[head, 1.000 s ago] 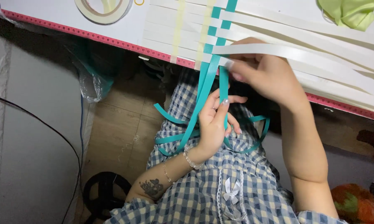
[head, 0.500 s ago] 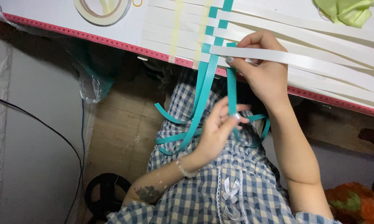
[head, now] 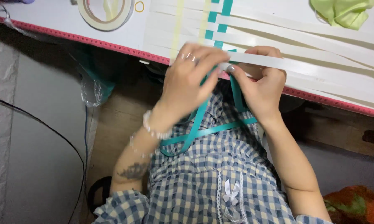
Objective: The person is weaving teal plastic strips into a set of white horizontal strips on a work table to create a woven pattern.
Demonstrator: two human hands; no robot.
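Left hand (head: 191,79): at the near edge of the desk (head: 70,25), fingers curled together over the teal strips (head: 203,124) where these meet the edge; blurred, so whether it pinches a strip cannot be told. Rings on two fingers, bead bracelet at the wrist, tattoo on the forearm.

Right hand (head: 259,83): just beside the left, touching it at the fingertips; thumb and forefinger pinch the near end of a white strip (head: 303,66) lying along the desk's near edge.

Teal strips: several, hanging off the near edge into the lap over a blue checked dress (head: 220,182), one crossing sideways below the right wrist; upper ends run onto the desk, woven over and under the white strips.

White strips, others (head: 319,39): lie side by side across the desk toward its right edge.

Pale yellow strips (head: 177,20): two, left of the teal weave.

Tape roll (head: 106,12): far left part of the desk.

Green cloth (head: 344,12): far right corner.

Pink measuring band (head: 91,41): runs along the near edge.
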